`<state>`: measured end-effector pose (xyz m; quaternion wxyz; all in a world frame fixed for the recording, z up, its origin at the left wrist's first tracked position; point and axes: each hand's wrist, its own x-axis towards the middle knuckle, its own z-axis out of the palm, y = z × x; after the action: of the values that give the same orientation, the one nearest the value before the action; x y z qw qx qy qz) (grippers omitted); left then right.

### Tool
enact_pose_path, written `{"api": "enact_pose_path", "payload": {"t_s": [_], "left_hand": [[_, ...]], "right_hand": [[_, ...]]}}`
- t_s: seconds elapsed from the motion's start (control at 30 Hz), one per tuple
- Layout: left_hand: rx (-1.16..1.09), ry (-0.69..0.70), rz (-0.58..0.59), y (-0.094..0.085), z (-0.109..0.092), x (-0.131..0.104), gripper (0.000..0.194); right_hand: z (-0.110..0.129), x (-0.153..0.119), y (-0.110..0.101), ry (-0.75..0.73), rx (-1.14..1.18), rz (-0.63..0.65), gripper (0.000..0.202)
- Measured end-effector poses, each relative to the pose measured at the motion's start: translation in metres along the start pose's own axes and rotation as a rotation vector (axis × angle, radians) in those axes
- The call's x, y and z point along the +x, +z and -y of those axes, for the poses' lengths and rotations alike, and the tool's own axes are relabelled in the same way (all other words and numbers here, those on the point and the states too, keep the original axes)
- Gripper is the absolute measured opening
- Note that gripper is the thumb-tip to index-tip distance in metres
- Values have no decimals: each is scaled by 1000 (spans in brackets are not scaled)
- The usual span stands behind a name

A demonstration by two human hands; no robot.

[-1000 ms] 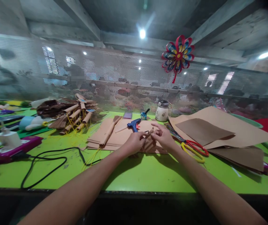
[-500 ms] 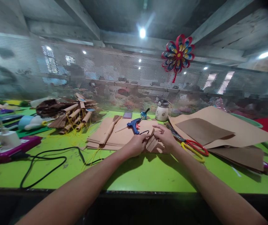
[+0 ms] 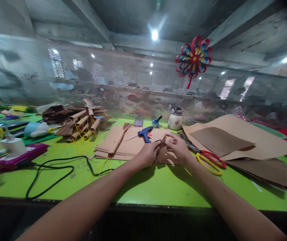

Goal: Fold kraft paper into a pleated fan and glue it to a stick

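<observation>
Between my hands is a small folded piece of brown paper [image 3: 162, 153], held above the front edge of a stack of brown paper sheets [image 3: 130, 144]. My left hand [image 3: 148, 154] grips its left side, fingers closed. On its right side, my right hand [image 3: 177, 147] pinches it with thumb and fingers. A blue glue gun [image 3: 145, 134] lies on the stack just behind my left hand. Left of it rests a rolled paper bundle [image 3: 119, 138] with a fringed end and yellow strings. Scissors [image 3: 210, 160] with red and yellow handles lie right of my right hand.
Several tied paper rolls [image 3: 83, 122] are piled at the left. A purple power strip [image 3: 20, 157] with a white plug and a black cable [image 3: 50, 164] lies in front of them. Behind stand a white jar [image 3: 175, 118] and a small blue pot [image 3: 155, 123]. Large brown sheets [image 3: 241, 134] spread rightward.
The whole view has shifted slightly, so things sit a little farther right. My hands still hold the folded paper, which is turned a little between my fingers.
</observation>
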<state>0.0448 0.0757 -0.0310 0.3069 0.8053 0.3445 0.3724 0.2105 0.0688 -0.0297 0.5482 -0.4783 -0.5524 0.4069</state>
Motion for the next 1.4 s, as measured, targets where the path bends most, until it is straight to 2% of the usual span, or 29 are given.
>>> {"api": "enact_pose_path", "payload": {"t_s": [0.2, 0.4, 0.63, 0.83, 0.9, 1.1, 1.23, 1.4], "left_hand": [[29, -18, 39, -2, 2, 1, 39], [97, 23, 13, -3, 7, 2, 40], [93, 83, 73, -7, 5, 2, 36], [197, 19, 4, -8, 0, 1, 35], [220, 25, -5, -7, 1, 2, 35], [218, 18, -4, -5, 1, 2, 34], [228, 51, 15, -5, 1, 0, 36], [221, 136, 83, -4, 1, -4, 39]], "right_hand": [[10, -7, 5, 52, 6, 47, 64], [16, -11, 6, -7, -18, 72, 89], [10, -8, 2, -110, -36, 133, 84], [15, -12, 7, 20, 44, 196, 98], [16, -14, 9, 21, 82, 216, 102], [14, -14, 9, -63, 162, 254, 100], [9, -10, 7, -102, 87, 262, 95], [6, -8, 6, -141, -50, 205, 86]]}}
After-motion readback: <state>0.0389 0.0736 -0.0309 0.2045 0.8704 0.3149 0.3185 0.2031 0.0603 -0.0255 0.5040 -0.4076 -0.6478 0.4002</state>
